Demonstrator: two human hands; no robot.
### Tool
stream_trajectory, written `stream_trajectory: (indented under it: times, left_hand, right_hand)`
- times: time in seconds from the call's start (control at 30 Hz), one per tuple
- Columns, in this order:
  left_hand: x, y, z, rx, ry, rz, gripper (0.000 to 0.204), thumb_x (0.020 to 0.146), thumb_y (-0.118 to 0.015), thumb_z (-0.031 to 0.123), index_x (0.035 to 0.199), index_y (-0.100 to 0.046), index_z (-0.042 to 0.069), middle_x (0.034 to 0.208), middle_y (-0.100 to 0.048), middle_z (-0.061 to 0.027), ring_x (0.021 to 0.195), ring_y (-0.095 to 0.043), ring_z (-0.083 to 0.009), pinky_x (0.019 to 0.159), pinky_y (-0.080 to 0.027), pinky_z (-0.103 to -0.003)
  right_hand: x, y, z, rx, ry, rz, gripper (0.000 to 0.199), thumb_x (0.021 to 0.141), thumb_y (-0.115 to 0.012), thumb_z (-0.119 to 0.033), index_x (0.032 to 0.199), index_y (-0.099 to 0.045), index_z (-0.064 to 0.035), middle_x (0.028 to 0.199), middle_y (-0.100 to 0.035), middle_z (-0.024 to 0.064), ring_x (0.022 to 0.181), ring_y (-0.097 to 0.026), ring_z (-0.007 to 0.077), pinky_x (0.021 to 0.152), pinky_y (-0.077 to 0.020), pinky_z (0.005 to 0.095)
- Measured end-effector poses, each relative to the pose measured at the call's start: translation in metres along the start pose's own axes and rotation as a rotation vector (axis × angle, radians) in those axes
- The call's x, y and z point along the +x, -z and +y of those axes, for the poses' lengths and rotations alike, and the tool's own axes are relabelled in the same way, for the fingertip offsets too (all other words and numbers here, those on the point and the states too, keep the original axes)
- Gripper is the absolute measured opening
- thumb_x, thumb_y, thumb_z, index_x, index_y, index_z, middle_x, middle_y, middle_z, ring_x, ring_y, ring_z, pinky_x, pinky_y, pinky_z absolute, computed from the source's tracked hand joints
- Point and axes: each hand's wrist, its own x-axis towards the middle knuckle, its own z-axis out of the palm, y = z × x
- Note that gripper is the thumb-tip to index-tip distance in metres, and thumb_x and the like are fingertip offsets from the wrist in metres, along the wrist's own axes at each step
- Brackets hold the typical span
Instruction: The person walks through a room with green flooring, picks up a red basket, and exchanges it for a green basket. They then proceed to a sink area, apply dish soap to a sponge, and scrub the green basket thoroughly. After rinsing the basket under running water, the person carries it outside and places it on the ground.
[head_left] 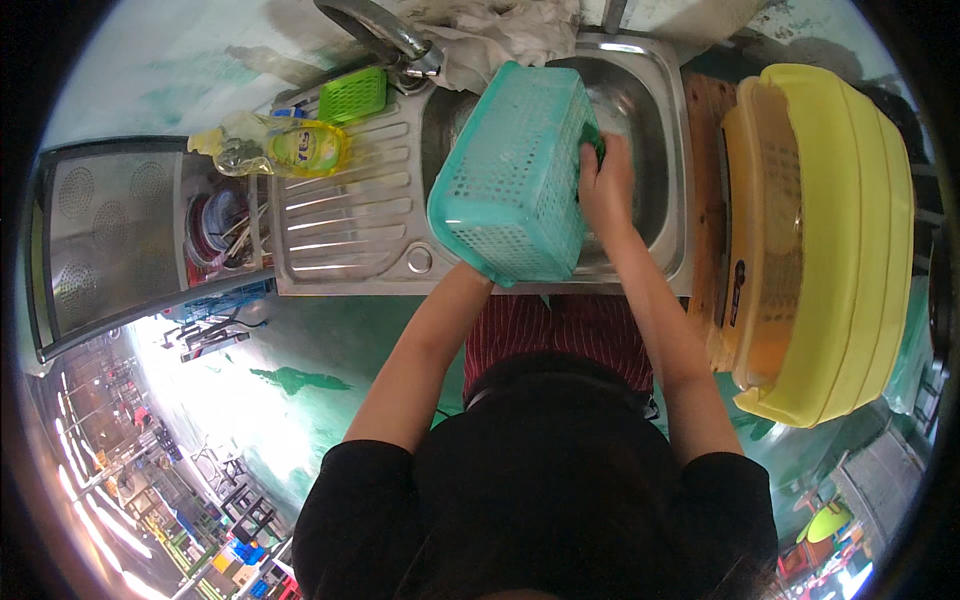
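Note:
A turquoise perforated plastic basket (505,175) is tilted on its side over the steel sink (655,190). My left forearm reaches up to the basket's near lower edge, where only the wrist of my left hand (476,277) shows; its fingers are hidden by the basket. On the other side, my right hand (608,188) is closed on a dark green scouring pad (594,140), pressing it at the basket's right-hand wall. Part of the pad is hidden by the fingers.
Left of the basin, a bottle of yellow dish soap (300,148) lies on the ribbed drainboard (345,240) by a green slotted tray (353,96). A faucet (395,45) and a crumpled cloth (500,40) are behind. Nested yellow tubs (850,250) stand at right, a dish rack (110,240) at left.

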Motion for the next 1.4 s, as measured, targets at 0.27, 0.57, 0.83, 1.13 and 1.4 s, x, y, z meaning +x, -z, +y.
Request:
stream_trajectory:
  times: [0.27, 0.57, 0.83, 1.13, 1.4]
  left_hand:
    - [0.036, 0.01, 0.023, 0.464, -0.037, 0.002, 0.04, 0.082, -0.041, 0.03, 0.106, -0.045, -0.003, 0.098, -0.053, -0.0235, 0.09, -0.053, -0.0352, 0.078, -0.042, -0.039]
    - [0.046, 0.009, 0.037, 0.778, -0.014, -0.094, 0.041, 0.082, -0.04, 0.031, 0.103, -0.047, -0.004, 0.097, -0.053, -0.0244, 0.089, -0.053, -0.0362, 0.078, -0.042, -0.039]
    - [0.04, 0.018, 0.032, 0.836, 0.031, -0.153, 0.042, 0.082, -0.04, 0.033, 0.101, -0.048, -0.004, 0.096, -0.053, -0.0252, 0.089, -0.053, -0.037, 0.078, -0.042, -0.039]
    - [0.046, 0.004, 0.021, 0.973, -0.12, 0.005, 0.044, 0.082, -0.039, 0.034, 0.099, -0.05, -0.004, 0.095, -0.053, -0.0261, 0.088, -0.053, -0.038, 0.078, -0.041, -0.039]
    - [0.061, 0.031, 0.044, 1.112, -0.066, 0.062, 0.045, 0.082, -0.039, 0.036, 0.097, -0.052, -0.005, 0.094, -0.054, -0.0269, 0.088, -0.053, -0.0388, 0.077, -0.041, -0.039]
  right_hand:
    - [-0.03, 0.029, -0.069, 0.154, 0.193, -0.064, 0.019, 0.076, -0.053, -0.009, 0.09, -0.048, 0.0026, 0.084, -0.047, 0.0178, 0.078, -0.049, 0.0332, 0.069, -0.0393, 0.0384]
    - [0.055, 0.031, -0.045, -0.141, 0.376, -0.013, 0.022, 0.082, -0.044, -0.008, 0.099, -0.051, 0.0027, 0.116, -0.045, 0.0182, 0.109, -0.041, 0.0316, 0.09, -0.0326, 0.0357]
    - [-0.047, 0.027, -0.108, -0.081, 0.499, -0.318, 0.026, 0.079, -0.044, -0.008, 0.102, -0.051, 0.0004, 0.118, -0.044, 0.0179, 0.115, -0.036, 0.0301, 0.094, -0.0298, 0.0405]
    - [0.087, 0.027, -0.019, -0.212, 0.178, -0.318, 0.029, 0.083, -0.042, -0.013, 0.108, -0.048, 0.0011, 0.12, -0.041, 0.0169, 0.115, -0.036, 0.0291, 0.093, -0.0321, 0.034]
    - [-0.051, 0.045, -0.095, 0.057, 0.46, -0.471, 0.038, 0.074, -0.046, -0.001, 0.111, -0.045, 0.0028, 0.126, -0.036, 0.0153, 0.12, -0.03, 0.0299, 0.098, -0.0227, 0.0415]
